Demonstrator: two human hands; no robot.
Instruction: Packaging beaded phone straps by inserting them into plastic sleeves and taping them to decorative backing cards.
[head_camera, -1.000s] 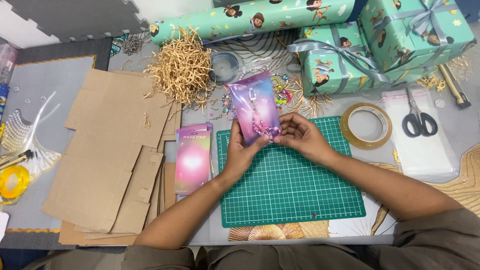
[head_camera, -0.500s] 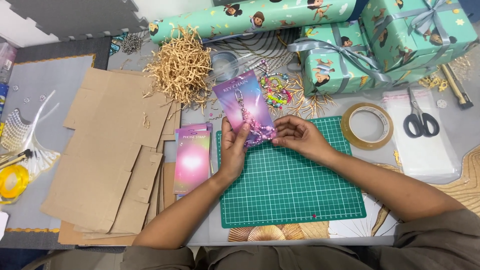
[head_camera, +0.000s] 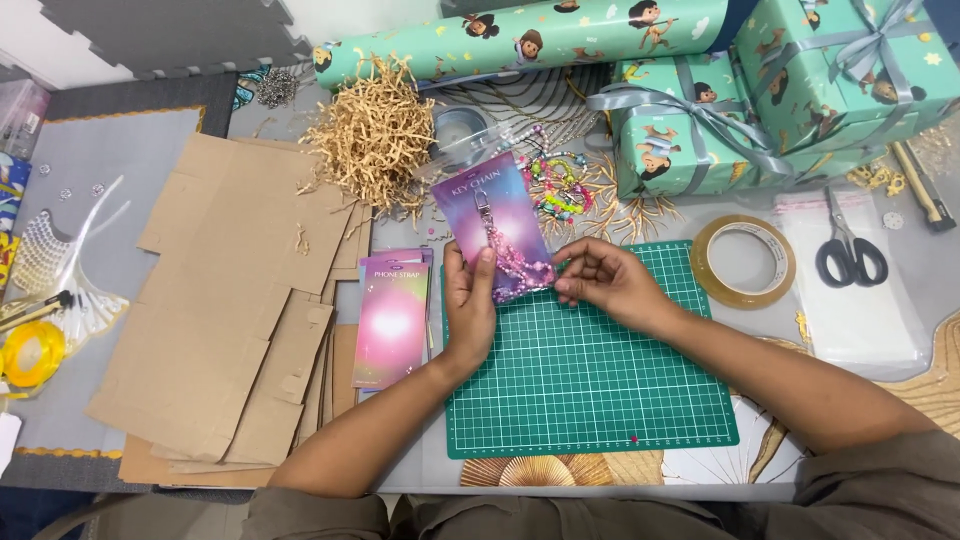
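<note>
- I've got the purple-pink backing card with a beaded keychain (head_camera: 497, 235), lifted over the top edge of the green gridded cutting mat (head_camera: 590, 370).
- My left hand (head_camera: 470, 305) grips its lower edge, thumb on the front.
- My right hand (head_camera: 605, 282) pinches the bottom right corner with its fingers.
- Just left, a stack of matching pink cards (head_camera: 392, 318) lies on the desk (head_camera: 930, 270).
- Beyond that, flat brown cardboard sheets (head_camera: 230, 300).
- Behind the card, a heap of straw-coloured paper shred (head_camera: 372, 138).
</note>
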